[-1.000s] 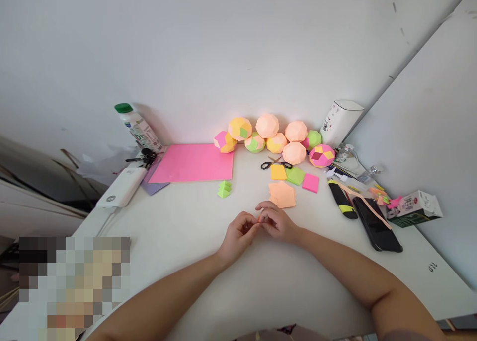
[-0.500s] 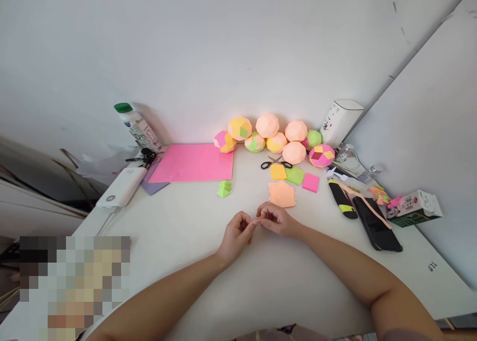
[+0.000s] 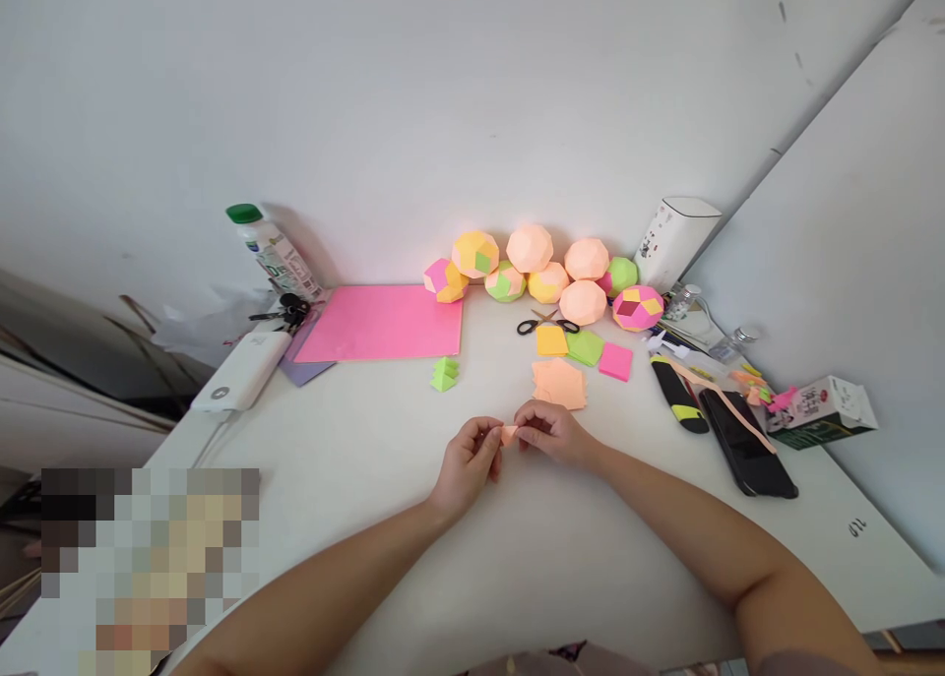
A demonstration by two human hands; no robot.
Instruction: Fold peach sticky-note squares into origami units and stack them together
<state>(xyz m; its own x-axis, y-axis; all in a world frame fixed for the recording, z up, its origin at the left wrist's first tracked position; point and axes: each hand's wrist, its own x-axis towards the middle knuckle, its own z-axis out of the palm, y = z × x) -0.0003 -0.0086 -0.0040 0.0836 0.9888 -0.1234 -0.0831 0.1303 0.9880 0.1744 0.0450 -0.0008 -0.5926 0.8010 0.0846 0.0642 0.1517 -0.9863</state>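
Observation:
Between my two hands is a small folded piece of peach paper point(image 3: 508, 436), mostly covered by fingers. My left hand point(image 3: 472, 460) pinches its left side with thumb and fingertips. From the right, my right hand point(image 3: 555, 436) is closed on its other edge. Just beyond my right hand lie peach paper pieces point(image 3: 561, 385) with notched edges. A green folded paper piece point(image 3: 444, 374) stands farther to the left. Yellow point(image 3: 551, 340), green point(image 3: 587, 348) and pink point(image 3: 615, 362) paper squares lie behind the peach ones, beside black-handled scissors point(image 3: 547, 323).
Several faceted paper balls point(image 3: 530, 250) line the wall. A pink sheet point(image 3: 384, 324), a bottle point(image 3: 270, 248) and a white power bank point(image 3: 241, 371) are at left. On the right are a cutter point(image 3: 677, 396), a phone point(image 3: 745, 445), a carton point(image 3: 823, 412) and a white container point(image 3: 675, 243).
My hands have drawn slightly apart and the fingers have shifted, so more of the peach paper shows between them. The things on the table have stayed in place.

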